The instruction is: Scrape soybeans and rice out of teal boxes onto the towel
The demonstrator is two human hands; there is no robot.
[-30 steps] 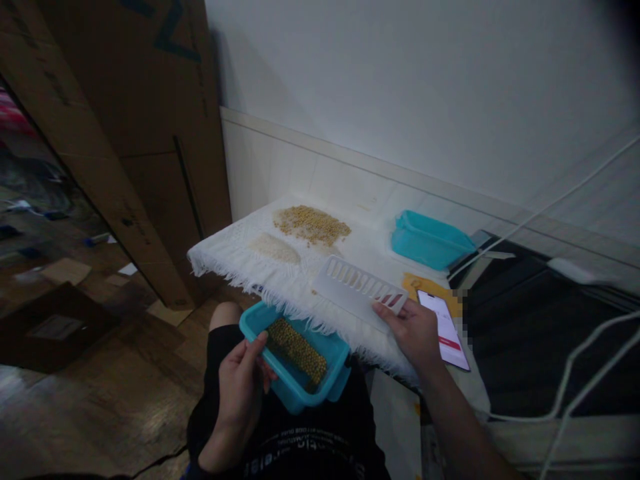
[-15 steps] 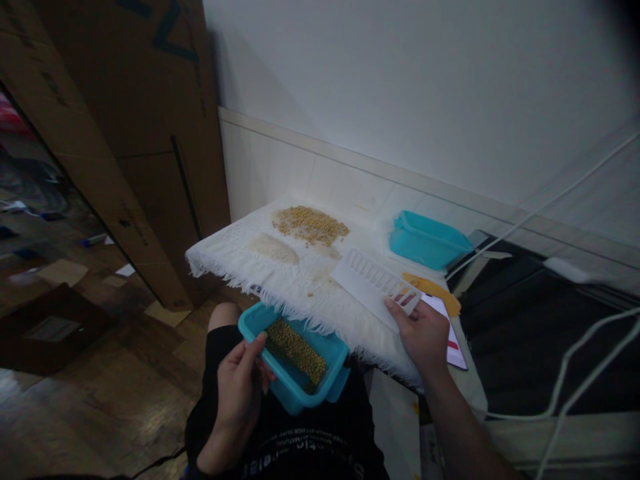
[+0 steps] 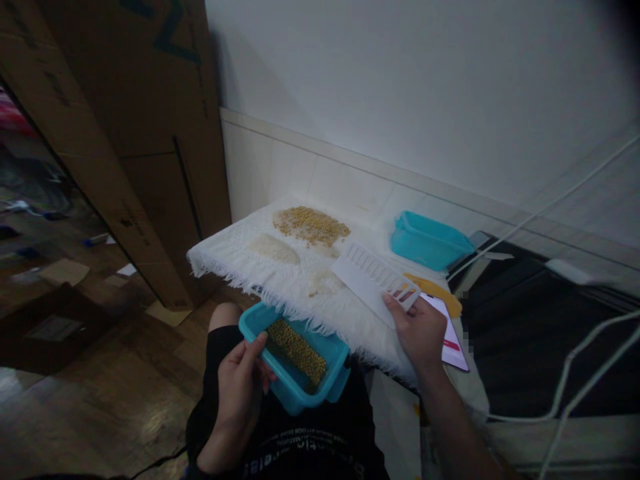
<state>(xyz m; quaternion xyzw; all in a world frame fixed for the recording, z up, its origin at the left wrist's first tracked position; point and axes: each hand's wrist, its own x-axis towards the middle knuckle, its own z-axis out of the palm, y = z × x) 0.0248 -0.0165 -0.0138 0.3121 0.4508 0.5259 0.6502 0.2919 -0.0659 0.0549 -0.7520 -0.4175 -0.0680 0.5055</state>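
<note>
My left hand (image 3: 243,377) grips the near left rim of a blue plastic bin (image 3: 325,390), thumb over the edge. Soybeans (image 3: 297,350) lie inside the bin, which rests at my lap below the table edge. Closed around the right end of a white slotted plastic panel (image 3: 361,283) is my right hand (image 3: 420,330); the panel is held tilted over the cloth. On the white fringed cloth (image 3: 235,233) sit a spread pile of soybeans (image 3: 313,225) with pale grains among them, a mound of rice (image 3: 274,249), and a thin scatter of grains (image 3: 325,283) by the panel's left end.
A second blue bin (image 3: 430,241) stands at the back right against the wall. Beside my right hand lie a yellow flat object (image 3: 437,293) and a phone (image 3: 455,340) with its screen lit. White cables (image 3: 560,380) cross the right side. A tall cardboard box (image 3: 165,153) stands at left.
The white slotted panel and my right hand have shifted slightly, showing more of the scattered grains beside it. My left hand and the blue bin stay in place.
</note>
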